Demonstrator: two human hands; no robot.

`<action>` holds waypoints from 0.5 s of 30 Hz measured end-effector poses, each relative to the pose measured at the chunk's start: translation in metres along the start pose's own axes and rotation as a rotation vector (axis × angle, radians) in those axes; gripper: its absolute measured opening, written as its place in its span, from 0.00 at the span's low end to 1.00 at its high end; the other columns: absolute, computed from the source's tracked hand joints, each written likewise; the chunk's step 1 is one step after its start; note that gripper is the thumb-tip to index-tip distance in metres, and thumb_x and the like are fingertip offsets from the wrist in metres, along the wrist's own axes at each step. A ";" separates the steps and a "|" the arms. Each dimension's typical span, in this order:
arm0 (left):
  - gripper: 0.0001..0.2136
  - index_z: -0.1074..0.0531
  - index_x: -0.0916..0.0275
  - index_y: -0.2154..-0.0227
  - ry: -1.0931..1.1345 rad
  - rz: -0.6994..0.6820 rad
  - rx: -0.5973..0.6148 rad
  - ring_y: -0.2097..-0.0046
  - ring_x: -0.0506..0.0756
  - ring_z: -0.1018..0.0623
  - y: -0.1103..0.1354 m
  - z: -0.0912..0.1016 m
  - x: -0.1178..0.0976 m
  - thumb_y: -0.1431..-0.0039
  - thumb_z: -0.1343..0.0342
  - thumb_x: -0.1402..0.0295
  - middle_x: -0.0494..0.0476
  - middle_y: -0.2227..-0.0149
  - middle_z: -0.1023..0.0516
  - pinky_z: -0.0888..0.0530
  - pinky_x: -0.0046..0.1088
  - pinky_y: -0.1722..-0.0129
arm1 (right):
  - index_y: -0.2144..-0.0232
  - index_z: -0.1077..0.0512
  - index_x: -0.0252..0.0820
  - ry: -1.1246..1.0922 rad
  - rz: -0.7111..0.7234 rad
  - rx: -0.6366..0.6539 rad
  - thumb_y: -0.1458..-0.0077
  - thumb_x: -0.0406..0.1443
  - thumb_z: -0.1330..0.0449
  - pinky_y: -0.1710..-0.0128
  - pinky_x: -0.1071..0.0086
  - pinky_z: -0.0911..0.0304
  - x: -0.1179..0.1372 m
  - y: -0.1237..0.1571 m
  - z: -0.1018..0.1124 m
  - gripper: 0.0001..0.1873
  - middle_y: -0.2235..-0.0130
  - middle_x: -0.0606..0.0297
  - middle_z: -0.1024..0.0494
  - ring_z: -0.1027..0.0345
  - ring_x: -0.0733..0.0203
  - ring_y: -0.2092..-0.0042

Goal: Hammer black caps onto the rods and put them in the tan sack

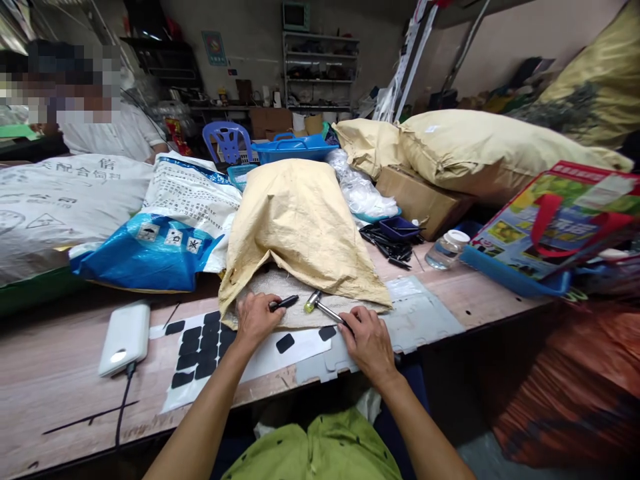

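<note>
My left hand (pixel 257 317) pinches a short black pen-like piece (pixel 285 303), its tapered end pointing right. In my right hand (pixel 367 335) is the handle of a small mallet (pixel 318 305) with a metal head and a yellowish face. The mallet head lies close to the tip of the black piece. Both hands are over the open mouth of a large tan woven sack (pixel 300 220), which has a whitish lining. Below my left hand lies a white sheet with black rounded-square stickers (pixel 200 347); a couple of loose black squares (pixel 285 343) lie to its right.
A white power bank (pixel 125 337) with a black cable is on the left. Blue-and-white printed sacks (pixel 165 220) stand behind it. To the right are a pile of black pieces (pixel 387 243), a glass jar (pixel 447 249) and a blue tray (pixel 520 277). A person (pixel 115 130) sits across at left.
</note>
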State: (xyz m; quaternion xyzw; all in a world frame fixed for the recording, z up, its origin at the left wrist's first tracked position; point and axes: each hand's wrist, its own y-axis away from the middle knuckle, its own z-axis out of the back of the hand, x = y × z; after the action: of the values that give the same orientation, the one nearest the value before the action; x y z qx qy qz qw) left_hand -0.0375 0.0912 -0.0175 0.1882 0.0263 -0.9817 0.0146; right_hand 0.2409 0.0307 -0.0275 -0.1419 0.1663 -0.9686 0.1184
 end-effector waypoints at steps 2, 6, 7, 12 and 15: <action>0.14 0.17 0.51 0.59 0.003 -0.020 -0.028 0.51 0.67 0.27 0.002 0.000 -0.006 0.47 0.36 0.53 0.58 0.62 0.19 0.36 0.43 0.52 | 0.55 0.24 0.48 -0.027 0.013 0.004 0.36 0.37 0.40 0.58 0.62 0.45 -0.001 -0.002 -0.001 0.08 0.56 0.60 0.26 0.37 0.53 0.55; 0.12 0.17 0.51 0.62 0.110 -0.046 -0.031 0.50 0.66 0.29 0.001 -0.009 -0.014 0.46 0.35 0.54 0.57 0.60 0.21 0.38 0.42 0.52 | 0.58 0.24 0.44 -0.081 -0.009 0.004 0.36 0.36 0.41 0.58 0.62 0.42 -0.001 -0.003 0.001 0.07 0.59 0.60 0.26 0.35 0.52 0.56; 0.11 0.18 0.52 0.62 0.141 -0.052 -0.025 0.51 0.65 0.29 0.001 -0.013 -0.014 0.46 0.35 0.56 0.56 0.60 0.21 0.38 0.41 0.52 | 0.58 0.24 0.43 -0.104 -0.019 -0.004 0.35 0.36 0.42 0.58 0.62 0.41 -0.001 -0.002 0.002 0.07 0.60 0.59 0.25 0.35 0.52 0.57; 0.09 0.20 0.53 0.62 0.234 -0.127 -0.009 0.52 0.62 0.28 0.007 -0.023 -0.011 0.45 0.35 0.58 0.53 0.60 0.19 0.40 0.42 0.49 | 0.55 0.26 0.41 -0.364 -0.052 -0.029 0.32 0.37 0.48 0.55 0.62 0.35 0.006 0.006 0.006 0.12 0.59 0.58 0.25 0.30 0.54 0.57; 0.09 0.20 0.53 0.64 0.283 -0.141 0.038 0.52 0.61 0.28 0.008 -0.021 -0.008 0.47 0.34 0.58 0.52 0.62 0.18 0.42 0.42 0.47 | 0.55 0.26 0.41 -0.518 -0.084 -0.006 0.31 0.38 0.49 0.54 0.62 0.32 0.012 0.009 0.004 0.13 0.59 0.57 0.22 0.27 0.54 0.56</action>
State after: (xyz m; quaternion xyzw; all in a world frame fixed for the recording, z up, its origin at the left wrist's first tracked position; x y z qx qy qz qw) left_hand -0.0221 0.0843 -0.0342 0.3227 0.0229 -0.9442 -0.0618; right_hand 0.2323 0.0182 -0.0237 -0.3923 0.1272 -0.9035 0.1164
